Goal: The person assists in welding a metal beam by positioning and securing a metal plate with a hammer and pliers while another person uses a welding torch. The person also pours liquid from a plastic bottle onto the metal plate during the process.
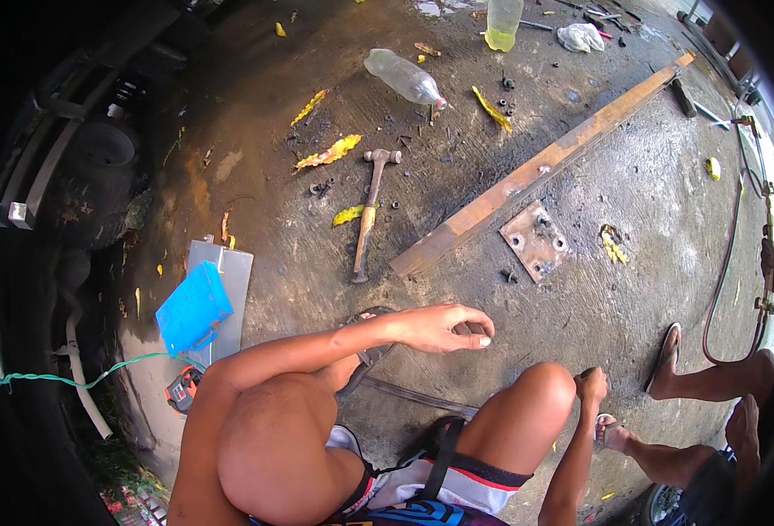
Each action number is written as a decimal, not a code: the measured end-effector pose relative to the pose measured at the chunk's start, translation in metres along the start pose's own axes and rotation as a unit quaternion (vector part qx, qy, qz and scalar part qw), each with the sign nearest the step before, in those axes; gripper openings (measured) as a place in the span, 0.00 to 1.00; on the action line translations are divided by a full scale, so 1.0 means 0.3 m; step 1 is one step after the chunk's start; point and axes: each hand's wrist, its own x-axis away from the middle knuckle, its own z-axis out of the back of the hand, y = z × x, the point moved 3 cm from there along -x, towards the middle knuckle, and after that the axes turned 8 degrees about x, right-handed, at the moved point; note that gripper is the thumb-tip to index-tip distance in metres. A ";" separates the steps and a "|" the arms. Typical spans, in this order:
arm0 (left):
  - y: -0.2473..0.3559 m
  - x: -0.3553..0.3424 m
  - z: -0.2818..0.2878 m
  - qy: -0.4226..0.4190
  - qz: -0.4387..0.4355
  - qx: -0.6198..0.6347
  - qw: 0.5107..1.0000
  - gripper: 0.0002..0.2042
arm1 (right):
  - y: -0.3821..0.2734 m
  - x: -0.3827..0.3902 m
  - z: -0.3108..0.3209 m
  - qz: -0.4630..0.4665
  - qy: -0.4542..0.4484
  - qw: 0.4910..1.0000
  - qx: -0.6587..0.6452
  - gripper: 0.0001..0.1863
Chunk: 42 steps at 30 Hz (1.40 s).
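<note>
My left hand (pixel 447 329) hangs in front of my knees with its fingers loosely curled and nothing visible in them. Beside my right knee, my right hand (pixel 591 384) is closed; whatever is inside it, if anything, is hidden. Ahead of my left hand lies a ball-peen hammer (pixel 365 235) with a wooden handle. A rusty square metal plate (pixel 522 246) with holes and a few nuts or bolts on it rests to the right. Between hammer and plate, a long rusty steel bar (pixel 540 171) runs diagonally away. Neither hand touches these.
A blue plastic case (pixel 196 307) sits on a grey box (pixel 235 279) at left, near an orange-black tool (pixel 183 389) and a green cord (pixel 98 380). Plastic bottles (pixel 402 77) and scattered nuts lie farther off. Another person's legs (pixel 720 380) and a hose (pixel 711 326) are at right.
</note>
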 end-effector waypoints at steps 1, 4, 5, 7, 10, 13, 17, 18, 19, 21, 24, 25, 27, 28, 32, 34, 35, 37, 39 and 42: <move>-0.061 0.002 0.014 0.019 -0.008 -0.002 1.000 0.25 | -0.054 0.039 0.062 0.044 0.013 0.999 -0.010 0.11; -0.130 0.034 0.052 0.055 0.018 -0.015 0.998 0.25 | -0.274 0.039 0.193 0.261 -0.084 0.961 -0.038 0.11; -0.206 0.054 0.052 0.055 0.044 -0.003 0.998 0.25 | -0.394 0.067 0.243 0.342 -0.129 0.929 -0.050 0.11; -0.344 0.028 0.048 0.033 0.069 0.017 0.997 0.25 | -0.570 0.098 0.360 0.468 -0.122 0.875 -0.038 0.09; -0.431 0.013 0.004 -0.004 0.101 -0.047 0.994 0.26 | -0.793 0.160 0.454 0.572 -0.111 0.806 0.108 0.09; -0.569 0.087 0.005 0.007 0.131 0.041 0.991 0.24 | -1.042 0.310 0.458 0.667 -0.130 0.724 0.119 0.10; -0.647 0.205 0.049 0.170 0.205 0.409 0.873 0.20 | -1.254 0.526 0.410 0.667 -0.142 0.731 0.027 0.11; -0.678 0.258 0.066 0.197 0.173 0.472 0.842 0.19 | -1.293 0.572 0.382 0.651 -0.141 0.746 -0.023 0.12; -0.698 0.296 0.076 0.215 0.141 0.536 0.804 0.18 | -1.317 0.611 0.345 0.628 -0.140 0.763 -0.071 0.13; -0.705 0.370 0.126 0.297 0.094 0.545 0.778 0.17 | -1.378 0.668 0.248 0.594 -0.124 0.786 -0.118 0.12; -0.681 0.408 0.194 0.341 0.091 0.476 0.805 0.18 | -1.389 0.728 0.165 0.483 -0.146 0.785 -0.360 0.13; -0.701 0.427 0.215 0.347 0.101 0.426 0.829 0.17 | -1.381 0.736 0.165 0.467 -0.169 0.763 -0.414 0.13; -0.726 0.460 0.285 0.351 0.088 0.339 0.868 0.15 | -1.346 0.697 0.168 0.465 -0.202 0.795 -0.334 0.12; -0.730 0.467 0.324 0.353 0.083 0.281 0.888 0.14 | -1.309 0.654 0.164 0.461 -0.195 0.826 -0.260 0.12; -0.583 0.404 0.517 0.408 0.038 0.003 0.912 0.10 | -1.120 0.432 0.157 0.360 -0.146 0.911 -0.136 0.14; -0.538 0.363 0.628 0.415 -0.020 -0.215 0.884 0.08 | -1.046 0.375 0.198 0.273 -0.126 0.937 -0.178 0.15; -0.551 0.354 0.697 0.413 -0.030 -0.315 0.854 0.08 | -1.027 0.348 0.227 0.240 -0.105 0.941 -0.213 0.15; -0.610 0.378 0.775 0.386 0.061 -0.295 0.872 0.07 | -1.023 0.346 0.234 0.220 -0.077 0.939 -0.253 0.17; -0.682 0.396 0.801 0.356 0.158 -0.213 0.896 0.07 | -1.026 0.359 0.225 0.199 -0.054 0.937 -0.282 0.18; -0.547 0.358 0.755 0.380 0.039 -0.335 0.861 0.12 | -1.061 0.398 0.153 0.178 -0.059 0.915 -0.358 0.19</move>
